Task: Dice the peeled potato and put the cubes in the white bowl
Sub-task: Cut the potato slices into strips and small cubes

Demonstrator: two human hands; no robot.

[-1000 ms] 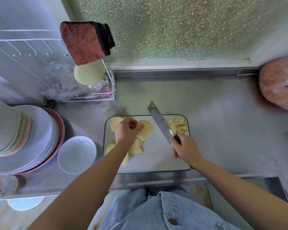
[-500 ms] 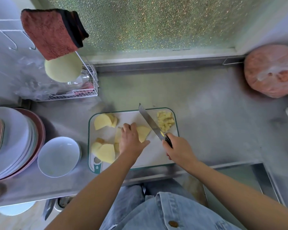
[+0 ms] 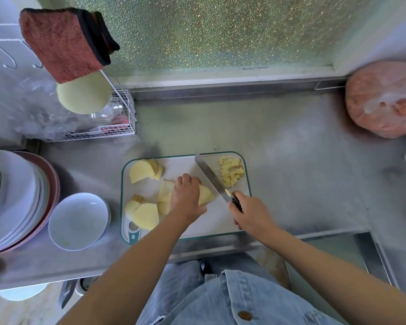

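Observation:
A white cutting board [image 3: 223, 222] with a green rim lies on the steel counter. Pale yellow potato slices [image 3: 142, 171] lie at its far left, more slices [image 3: 145, 214] at its near left. A pile of potato cubes [image 3: 231, 172] sits at the far right corner. My left hand [image 3: 185, 199] presses down on a potato slice [image 3: 205, 194] in the middle of the board. My right hand [image 3: 251, 213] grips the black handle of a knife [image 3: 211, 178], whose blade angles between the slice and the cubes. The white bowl [image 3: 79, 221] stands left of the board, holding nothing.
A stack of plates [image 3: 17, 198] stands at the far left. A wire rack [image 3: 117, 118] with plastic and a red cloth [image 3: 63, 41] sits at the back left. A pink bagged bundle [image 3: 382, 99] lies at the back right. Bare steel counter stretches right of the board.
My left hand has dragged a slice from the left pile toward the board's middle and settled on it. The knife has stayed beside the cubes. The camera view shifted right.

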